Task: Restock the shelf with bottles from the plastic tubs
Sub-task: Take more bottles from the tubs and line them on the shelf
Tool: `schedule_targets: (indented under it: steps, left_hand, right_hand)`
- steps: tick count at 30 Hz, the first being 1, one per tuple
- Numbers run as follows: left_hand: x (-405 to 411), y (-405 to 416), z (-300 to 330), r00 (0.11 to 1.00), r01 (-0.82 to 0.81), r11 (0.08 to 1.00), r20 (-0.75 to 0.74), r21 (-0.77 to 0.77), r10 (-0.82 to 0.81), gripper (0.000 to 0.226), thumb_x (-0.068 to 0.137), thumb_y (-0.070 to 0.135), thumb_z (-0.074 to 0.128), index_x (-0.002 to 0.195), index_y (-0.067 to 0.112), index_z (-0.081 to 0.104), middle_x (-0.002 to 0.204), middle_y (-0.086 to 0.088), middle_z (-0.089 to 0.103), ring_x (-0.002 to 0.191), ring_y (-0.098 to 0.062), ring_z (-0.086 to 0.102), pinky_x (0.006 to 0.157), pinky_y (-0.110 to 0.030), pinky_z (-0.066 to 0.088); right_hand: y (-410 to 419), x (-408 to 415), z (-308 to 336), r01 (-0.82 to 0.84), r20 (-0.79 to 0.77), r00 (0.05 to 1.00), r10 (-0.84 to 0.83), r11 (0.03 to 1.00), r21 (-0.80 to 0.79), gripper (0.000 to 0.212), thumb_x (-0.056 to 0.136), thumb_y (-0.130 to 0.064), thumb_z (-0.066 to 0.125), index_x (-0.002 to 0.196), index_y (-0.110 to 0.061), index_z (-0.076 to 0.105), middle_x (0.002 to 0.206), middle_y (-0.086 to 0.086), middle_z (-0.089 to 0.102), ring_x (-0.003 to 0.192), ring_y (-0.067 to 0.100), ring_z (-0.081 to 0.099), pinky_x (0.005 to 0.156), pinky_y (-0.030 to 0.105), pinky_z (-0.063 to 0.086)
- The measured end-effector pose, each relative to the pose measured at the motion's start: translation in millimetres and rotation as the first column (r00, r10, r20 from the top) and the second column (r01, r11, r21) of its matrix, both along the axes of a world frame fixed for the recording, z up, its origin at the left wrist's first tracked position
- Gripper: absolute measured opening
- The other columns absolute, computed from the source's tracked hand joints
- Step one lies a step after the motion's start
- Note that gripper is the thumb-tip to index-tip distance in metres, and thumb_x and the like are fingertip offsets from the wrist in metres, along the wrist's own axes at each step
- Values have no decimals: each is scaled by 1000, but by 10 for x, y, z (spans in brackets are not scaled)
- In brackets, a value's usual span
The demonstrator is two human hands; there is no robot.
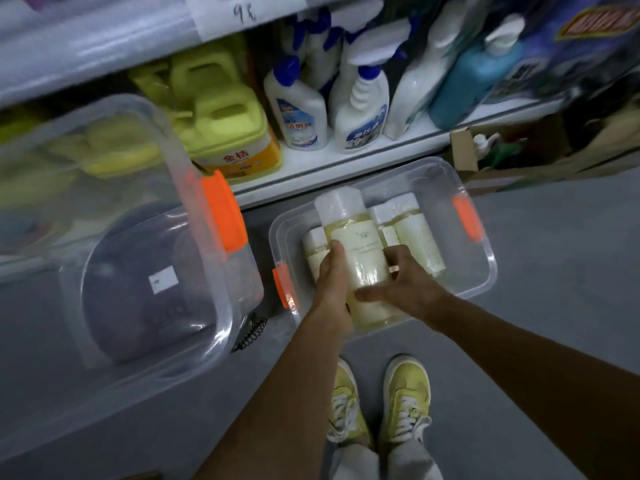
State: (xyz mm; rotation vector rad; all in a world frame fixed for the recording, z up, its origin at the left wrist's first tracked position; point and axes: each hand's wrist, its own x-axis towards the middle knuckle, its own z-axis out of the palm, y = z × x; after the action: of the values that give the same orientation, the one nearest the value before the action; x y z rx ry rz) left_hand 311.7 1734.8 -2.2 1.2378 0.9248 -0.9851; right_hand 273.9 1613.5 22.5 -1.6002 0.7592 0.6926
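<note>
Two clear plastic tubs take up most of the floor in front of a white shelf (346,168) that runs across the view from nine o'clock up toward two o'clock. By far the bigger thing in view is the left tub (207,271), at nine o'clock, with an orange latch on its near end; a dark rounded object shows blurred through its wall. On the shelf stand yellow jugs (214,109) at about eleven o'clock and white spray bottles (363,112) with blue triggers at twelve to one o'clock, a blue bottle further right among them. An open cardboard box (512,157) sits at two o'clock on the grey floor. The smaller tub (478,271) lies at the centre, just below the shelf edge, with orange latches at both ends, and holds several pale yellow bottles lying flat. The large bottle (353,251), white-capped and labelled, is tilted over those in the tub, cap pointing to twelve o'clock. The left hand (332,275) grips its left side, fingers curled round it with the thumb on the label. The right hand (401,282) holds its right side, thumb stretched across the lower body and fingers curled behind. Yellow shoes (405,403) show at six o'clock.
</note>
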Motion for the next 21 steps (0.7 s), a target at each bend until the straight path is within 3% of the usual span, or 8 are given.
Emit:
schedule_targets:
  steps: [2,6,8,12,18,21]
  left_hand:
    - [46,-5,151,1000,21,1000,8,-21,-20,92,56,91,60,128,34,60,124,-6,68,108,-31,68,93,-58,52]
    - [190,1,747,999,-21,997,41,-73,24,53,85,68,57,108,22,66,104,-8,74,97,-27,70,90,-47,53]
    - [228,17,994,998,6,993,66,-119,2,61,84,70,54,117,20,66,108,-9,75,101,-27,70,95,-47,52]
    - [315,24,1524,993,23,983,120,-181,-1,85,68,76,53,128,17,63,120,-13,70,114,-31,66,104,-52,47]
    - [427,156,2365,985,39,984,171,-175,-9,76,78,76,48,122,17,67,118,-14,71,110,-31,68,102,-53,48]
    - [400,220,2843,970,63,970,243,-233,-4,68,90,70,39,124,17,66,118,-12,71,111,-29,67,103,-51,48]
  right_hand:
    - [-99,-3,240,39,18,999,-40,996,82,59,76,-28,81,121,-18,44,114,-6,58,96,10,62,68,24,51]
    - [-271,64,700,125,50,990,-130,987,97,16,96,-34,55,101,-19,56,100,-1,65,81,14,62,69,28,45]
    - [-312,117,968,123,90,987,-132,987,99,15,97,-32,52,98,-18,57,98,0,64,81,18,61,69,33,45]
    - [-328,228,1475,134,124,980,-158,974,184,21,98,-31,54,116,-22,60,95,2,63,79,20,57,64,32,45]
    - [-310,356,2279,53,157,983,-99,961,270,25,97,-33,54,116,-21,65,92,1,67,82,19,57,69,30,47]
    - [-274,400,2692,6,186,980,-67,951,310,27,97,-34,53,118,-23,65,105,2,72,95,23,66,79,34,54]
